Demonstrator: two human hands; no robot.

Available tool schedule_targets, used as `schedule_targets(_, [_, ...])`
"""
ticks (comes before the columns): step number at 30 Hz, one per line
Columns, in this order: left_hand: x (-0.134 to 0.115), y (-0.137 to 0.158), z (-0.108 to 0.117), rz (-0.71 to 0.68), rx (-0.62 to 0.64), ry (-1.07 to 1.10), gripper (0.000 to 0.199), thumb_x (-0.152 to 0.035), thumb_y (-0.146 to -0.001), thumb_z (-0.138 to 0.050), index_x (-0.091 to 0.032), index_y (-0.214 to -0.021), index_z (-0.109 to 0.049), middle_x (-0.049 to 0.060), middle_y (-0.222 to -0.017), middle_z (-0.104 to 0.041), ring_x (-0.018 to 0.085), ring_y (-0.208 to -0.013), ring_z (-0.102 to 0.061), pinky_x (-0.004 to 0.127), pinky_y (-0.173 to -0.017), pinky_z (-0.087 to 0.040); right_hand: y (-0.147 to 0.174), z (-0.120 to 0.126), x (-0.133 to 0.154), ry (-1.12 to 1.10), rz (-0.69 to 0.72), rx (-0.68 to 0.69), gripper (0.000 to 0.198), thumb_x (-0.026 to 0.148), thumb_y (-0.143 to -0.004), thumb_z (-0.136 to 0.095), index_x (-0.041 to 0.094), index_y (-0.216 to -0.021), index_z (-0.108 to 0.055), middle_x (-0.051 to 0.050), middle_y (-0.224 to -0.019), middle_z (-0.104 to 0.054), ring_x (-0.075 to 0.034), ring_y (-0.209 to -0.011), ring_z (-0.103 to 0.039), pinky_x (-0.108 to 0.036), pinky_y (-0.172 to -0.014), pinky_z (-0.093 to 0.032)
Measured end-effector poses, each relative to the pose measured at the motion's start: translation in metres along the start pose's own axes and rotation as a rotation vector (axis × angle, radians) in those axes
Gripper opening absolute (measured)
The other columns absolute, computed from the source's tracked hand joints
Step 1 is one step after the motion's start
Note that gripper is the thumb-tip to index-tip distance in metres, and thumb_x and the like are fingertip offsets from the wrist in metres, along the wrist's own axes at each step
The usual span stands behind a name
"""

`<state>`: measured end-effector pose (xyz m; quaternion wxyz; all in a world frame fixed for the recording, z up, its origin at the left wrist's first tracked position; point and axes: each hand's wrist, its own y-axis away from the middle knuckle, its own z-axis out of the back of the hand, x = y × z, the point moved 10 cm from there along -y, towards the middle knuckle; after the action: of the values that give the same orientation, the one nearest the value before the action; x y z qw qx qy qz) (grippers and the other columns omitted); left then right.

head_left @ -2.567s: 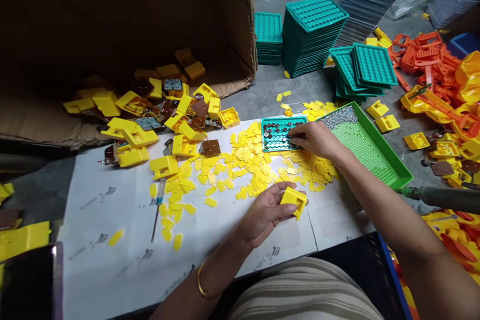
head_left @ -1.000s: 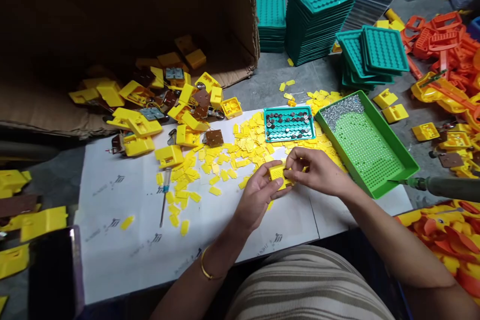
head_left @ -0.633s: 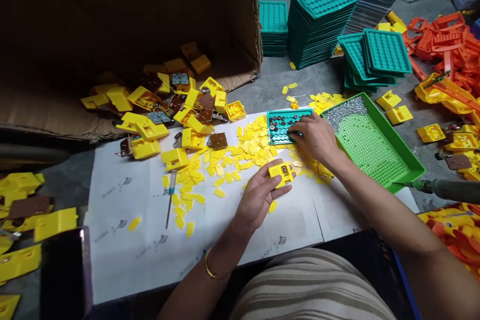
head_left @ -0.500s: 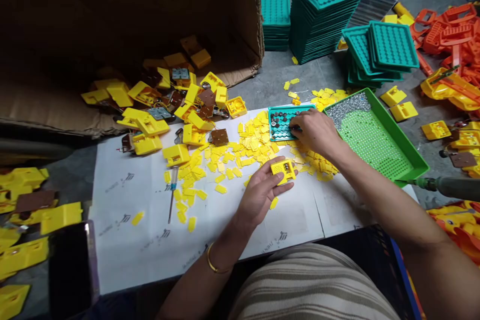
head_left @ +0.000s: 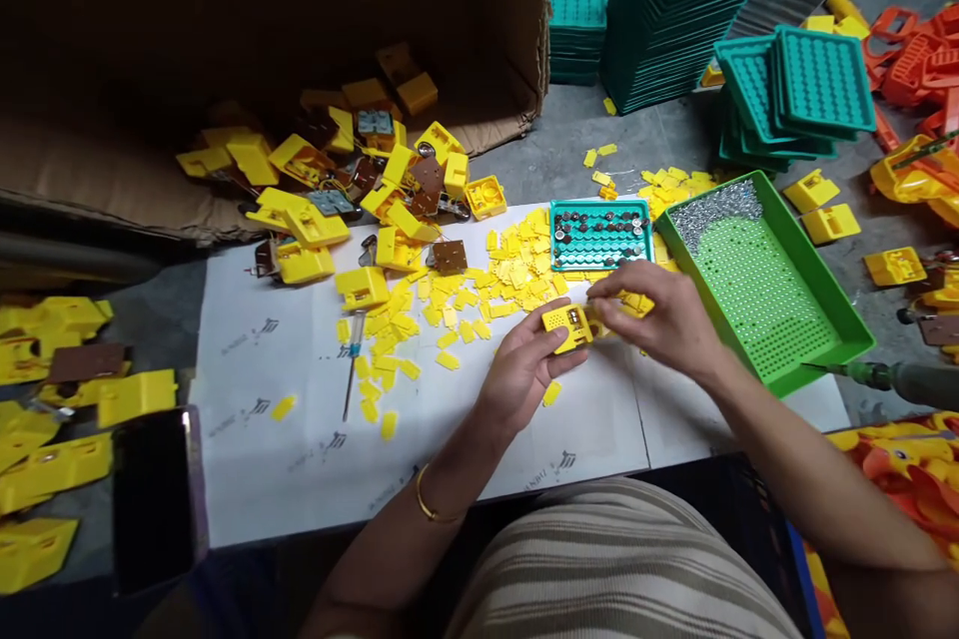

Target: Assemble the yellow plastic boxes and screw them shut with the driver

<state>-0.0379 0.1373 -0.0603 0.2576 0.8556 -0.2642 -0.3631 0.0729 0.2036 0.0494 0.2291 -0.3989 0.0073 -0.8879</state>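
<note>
My left hand grips a small yellow plastic case with a dotted grille and an open recess showing metal inside. Close to the case's right side, my right hand has thumb and fingers pinched together; whatever is between them is too small to make out. Beyond the hands lies a shallow teal tray holding rows of small round dark and silvery button cells. Many loose yellow plastic covers are scattered on the white sheet around the tray.
A green basket with tiny metal screws stands at right, a power screwdriver beside it. A screwdriver lies left. Yellow cases with wires spill from a cardboard box. Teal trays are stacked behind; a phone lies front left.
My right hand has moved from the teal tray back toward the yellow case, fingers pinched. My left hand still holds the case. The whole view has shifted slightly.
</note>
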Motion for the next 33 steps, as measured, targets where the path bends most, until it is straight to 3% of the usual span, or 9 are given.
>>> schedule_targets(5, [0.0, -0.001, -0.001, -0.031, 0.024, 0.017, 0.042, -0.011, -0.08, -0.061, -0.017, -0.121, -0.059, 0.006, -0.107, -0.065, 0.016, -0.09, -0.067, 0.04, -0.094, -0.053, 0.024, -0.014, 0.024, 0.178, 0.129, -0.119, 0.014, 0.023, -0.09, -0.056, 0.017, -0.091, -0.069, -0.005, -0.081, -0.069, -0.018, -0.077, -0.059, -0.03, -0.068, -0.046])
schedule_targets(10, [-0.002, -0.002, -0.001, -0.058, 0.012, 0.012, 0.044, -0.011, -0.081, -0.061, -0.017, -0.124, -0.057, 0.007, -0.106, -0.067, 0.015, -0.09, -0.066, 0.041, -0.098, -0.051, 0.026, -0.026, 0.026, 0.362, 0.143, -0.106, 0.017, 0.025, -0.091, -0.054, 0.02, -0.087, -0.07, -0.004, -0.078, -0.069, -0.018, -0.072, -0.056, -0.03, -0.062, -0.042])
schedule_targets(17, [-0.004, 0.002, -0.003, -0.062, 0.016, 0.011, 0.039, -0.012, -0.08, -0.062, -0.016, -0.118, -0.061, 0.007, -0.108, -0.068, 0.017, -0.095, -0.067, 0.041, -0.097, -0.052, 0.029, -0.016, 0.025, 0.295, 0.113, -0.182, 0.016, 0.024, -0.092, -0.054, 0.023, -0.09, -0.07, -0.004, -0.079, -0.071, -0.018, -0.077, -0.061, -0.031, -0.067, -0.048])
schedule_targets(23, [-0.005, 0.003, -0.002, -0.073, 0.011, -0.004, 0.032, -0.014, -0.079, -0.063, -0.015, -0.111, -0.063, 0.007, -0.111, -0.066, 0.018, -0.098, -0.066, 0.04, -0.095, -0.053, 0.029, -0.021, 0.033, 0.362, 0.162, -0.203, 0.011, 0.02, -0.089, -0.058, 0.019, -0.09, -0.069, -0.004, -0.078, -0.07, -0.017, -0.076, -0.059, -0.028, -0.059, -0.041])
schedule_targets(28, [-0.004, 0.002, 0.002, -0.08, -0.028, -0.043, 0.034, -0.016, -0.077, -0.066, -0.014, -0.11, -0.062, 0.008, -0.107, -0.067, 0.02, -0.095, -0.067, 0.043, -0.093, -0.053, 0.027, -0.028, 0.03, 0.431, 0.171, -0.109, 0.016, 0.025, -0.092, -0.055, 0.021, -0.086, -0.069, -0.003, -0.077, -0.068, -0.016, -0.075, -0.055, -0.028, -0.055, -0.035])
schedule_targets(33, [-0.009, 0.002, 0.003, -0.136, -0.054, -0.112, 0.036, -0.018, -0.073, -0.071, -0.016, -0.108, -0.062, 0.005, -0.102, -0.069, 0.018, -0.091, -0.066, 0.041, -0.092, -0.053, 0.022, -0.032, 0.025, 0.361, 0.139, 0.062, 0.02, 0.028, -0.094, -0.051, 0.02, -0.089, -0.069, -0.005, -0.08, -0.067, -0.019, -0.078, -0.054, -0.03, -0.06, -0.038])
